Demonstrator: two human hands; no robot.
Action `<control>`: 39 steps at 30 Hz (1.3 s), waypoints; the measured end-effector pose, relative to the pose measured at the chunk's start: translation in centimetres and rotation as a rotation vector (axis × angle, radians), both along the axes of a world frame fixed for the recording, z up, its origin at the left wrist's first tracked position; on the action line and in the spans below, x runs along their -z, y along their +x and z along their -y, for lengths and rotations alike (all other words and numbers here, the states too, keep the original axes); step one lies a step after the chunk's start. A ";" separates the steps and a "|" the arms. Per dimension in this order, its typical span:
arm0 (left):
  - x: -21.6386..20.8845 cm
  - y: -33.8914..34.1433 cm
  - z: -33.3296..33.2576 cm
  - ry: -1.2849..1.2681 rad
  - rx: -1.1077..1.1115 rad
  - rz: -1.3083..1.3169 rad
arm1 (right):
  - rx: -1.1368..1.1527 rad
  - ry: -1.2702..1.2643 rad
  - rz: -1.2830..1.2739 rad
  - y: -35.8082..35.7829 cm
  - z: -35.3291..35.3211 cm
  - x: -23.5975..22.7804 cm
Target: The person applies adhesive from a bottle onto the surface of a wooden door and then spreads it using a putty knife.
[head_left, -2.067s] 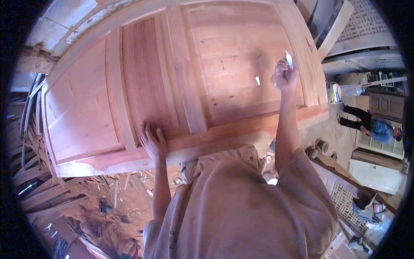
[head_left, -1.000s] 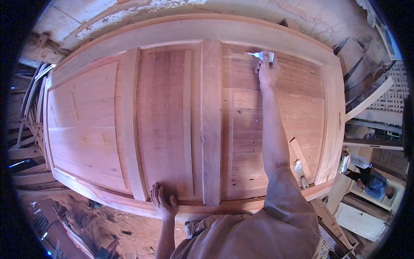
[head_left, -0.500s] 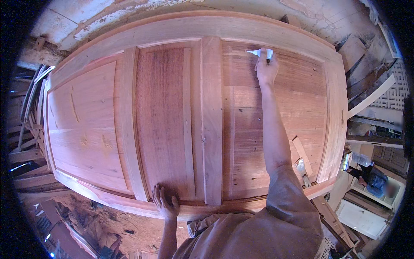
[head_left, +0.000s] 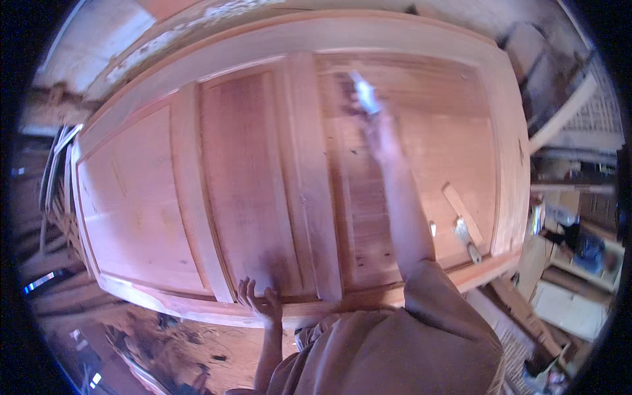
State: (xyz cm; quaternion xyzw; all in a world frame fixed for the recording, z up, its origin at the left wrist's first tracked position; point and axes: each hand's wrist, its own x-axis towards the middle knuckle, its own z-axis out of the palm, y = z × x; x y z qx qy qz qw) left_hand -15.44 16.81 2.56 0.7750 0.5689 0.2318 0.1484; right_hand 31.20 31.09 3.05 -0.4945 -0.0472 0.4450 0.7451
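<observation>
A large wooden panelled door [head_left: 315, 217] lies flat in front of me. My right hand [head_left: 378, 131] reaches over its right panel, closed around a small white squeeze bottle [head_left: 364, 92] with a pointed nozzle. The bottle is smeared by motion, its nozzle pointing at the panel's far left part; whether it touches the wood I cannot tell. At the door's near edge my left hand [head_left: 261, 301] rests below the middle panel, its fingers spread and nothing in them. To the right of my forearm lie a scraper [head_left: 464, 236] and a thin wood strip [head_left: 457, 204].
A small white piece [head_left: 432, 228] sits by my right forearm. Stacked timber [head_left: 59, 230] stands along the left. A pale plank [head_left: 566, 118] leans at the far right. Another person [head_left: 588, 253] is farther off at the right, near white panels [head_left: 569, 306].
My right hand with the bottle has moved left and nearer, and the bottle's nozzle has swung to point away from me. The view has shifted slightly. My left hand stays at the near edge.
</observation>
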 end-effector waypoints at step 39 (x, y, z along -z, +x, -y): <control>2.0 12.3 -5.9 0.056 -0.216 0.532 | 0.048 -0.507 0.006 -8.3 44.2 -6.6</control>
